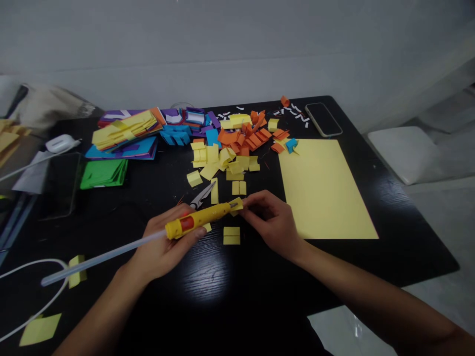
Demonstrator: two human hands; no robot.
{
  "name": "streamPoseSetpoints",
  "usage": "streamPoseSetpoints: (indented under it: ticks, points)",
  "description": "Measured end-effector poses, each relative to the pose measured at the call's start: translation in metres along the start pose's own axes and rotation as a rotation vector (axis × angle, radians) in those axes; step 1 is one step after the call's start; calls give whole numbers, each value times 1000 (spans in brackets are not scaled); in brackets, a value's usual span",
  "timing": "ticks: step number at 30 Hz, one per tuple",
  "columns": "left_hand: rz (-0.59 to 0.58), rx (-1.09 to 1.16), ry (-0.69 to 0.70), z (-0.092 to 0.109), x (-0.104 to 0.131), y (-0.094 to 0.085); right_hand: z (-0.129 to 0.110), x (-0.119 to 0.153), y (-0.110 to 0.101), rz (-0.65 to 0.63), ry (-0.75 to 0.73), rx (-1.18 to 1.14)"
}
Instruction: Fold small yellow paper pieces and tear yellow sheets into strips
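A yellow hot glue gun (208,215) lies in my left hand (159,247), my fingers closed around its body. A long translucent glue stick (111,255) sticks out of its back end. The nozzle meets a small yellow paper piece (237,203), pinched between the fingertips of my right hand (274,222). Just below on the table rests a creased yellow paper piece (232,236). Partly hidden behind my left hand is a pair of scissors (202,195), with its blades showing. Folded yellow pieces (226,158) are scattered beyond both hands.
A large yellow sheet (326,188) lies right of my right hand on the black table (208,316). Behind are orange folded papers (245,138), a phone (323,119) and white scraps (295,111). Coloured paper stacks (128,128), a green bundle (104,174) and a white cable (35,262) occupy the left.
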State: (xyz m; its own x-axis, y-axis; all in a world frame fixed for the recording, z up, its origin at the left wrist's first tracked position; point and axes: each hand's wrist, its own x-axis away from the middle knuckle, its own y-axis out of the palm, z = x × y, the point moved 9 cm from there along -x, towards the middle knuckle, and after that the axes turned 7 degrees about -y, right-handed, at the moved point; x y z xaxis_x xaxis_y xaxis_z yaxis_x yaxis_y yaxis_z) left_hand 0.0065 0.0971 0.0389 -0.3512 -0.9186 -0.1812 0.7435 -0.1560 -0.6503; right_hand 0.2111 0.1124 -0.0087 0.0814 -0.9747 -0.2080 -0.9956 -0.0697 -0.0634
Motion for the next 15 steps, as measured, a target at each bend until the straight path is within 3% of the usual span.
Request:
streamPoseSetpoints:
  ticks: [15]
  points:
    - [-36, 2, -54, -9, 2, 3, 12, -9, -7, 41, 150, -153]
